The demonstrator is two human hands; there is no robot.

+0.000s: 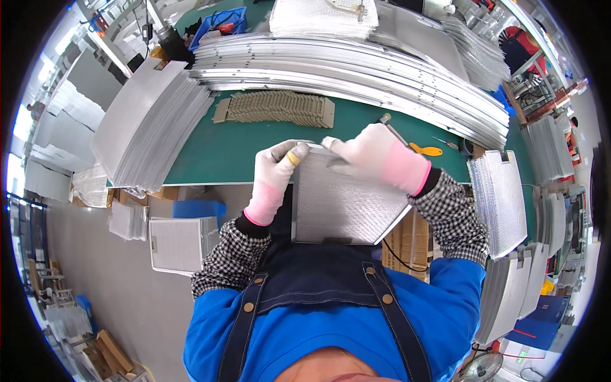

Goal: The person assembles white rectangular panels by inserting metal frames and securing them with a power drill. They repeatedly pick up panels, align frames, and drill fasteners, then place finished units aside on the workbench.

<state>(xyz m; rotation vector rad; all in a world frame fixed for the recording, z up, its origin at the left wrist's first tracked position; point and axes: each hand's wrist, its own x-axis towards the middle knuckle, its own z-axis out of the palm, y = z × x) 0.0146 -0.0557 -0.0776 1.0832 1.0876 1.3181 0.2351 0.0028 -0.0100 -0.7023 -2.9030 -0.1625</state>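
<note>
Currently both gloved hands grip a framed mesh filter panel [347, 204] at the surface's [242, 143] near edge: left hand [275, 175] fingers clamped on its top-left corner, right hand [382, 158] pressing the top edge, also holding a tool [393, 130]. Looks mid-assembly; unframed sheets [149, 124] remain stacked left.

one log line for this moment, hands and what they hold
left hand: grips top left corner of mesh panel | right hand: on top edge, holds tool | panel: tilted at green table edge
</note>
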